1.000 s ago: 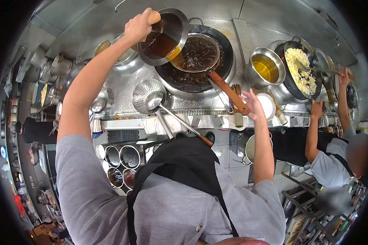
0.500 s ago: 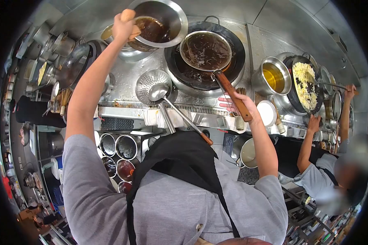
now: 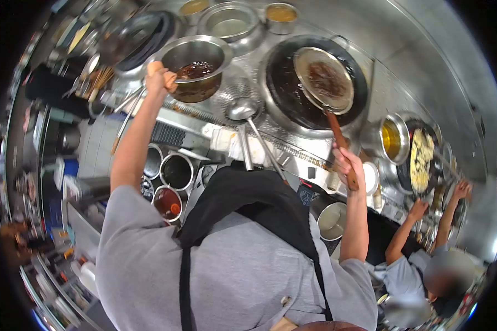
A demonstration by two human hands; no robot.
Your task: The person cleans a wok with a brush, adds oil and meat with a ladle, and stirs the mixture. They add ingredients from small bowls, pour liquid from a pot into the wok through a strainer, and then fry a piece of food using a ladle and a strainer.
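My left hand (image 3: 159, 81) is closed on the rim of a steel pot (image 3: 226, 54), with an orange-brown cloth (image 3: 170, 80) between hand and metal. Dark brown liquid lies in the tilted pot. My right hand (image 3: 349, 166) is wrapped around the wooden handle of a round fine-mesh strainer (image 3: 315, 85). Dark residue sits in the mesh. Beneath the strainer is a black wok (image 3: 279, 83) with dark liquid. A ladle (image 3: 241, 110) rests on a perforated skimmer (image 3: 226, 95) between my two hands.
A steel pot of yellow oil (image 3: 373, 140) stands at right, beside a co-worker's wok of yellow food (image 3: 421, 165). Another person's hand (image 3: 461, 190) holds a utensil there. Behind are a pot of pale liquid (image 3: 229, 11) and a small container (image 3: 281, 19). Several round containers (image 3: 176, 171) sit below left.
The steel pot has moved away from the wok, to the left and nearer me. My right fingers, outstretched before, now curl around the strainer handle. The strainer stays over the wok; the view has shifted.
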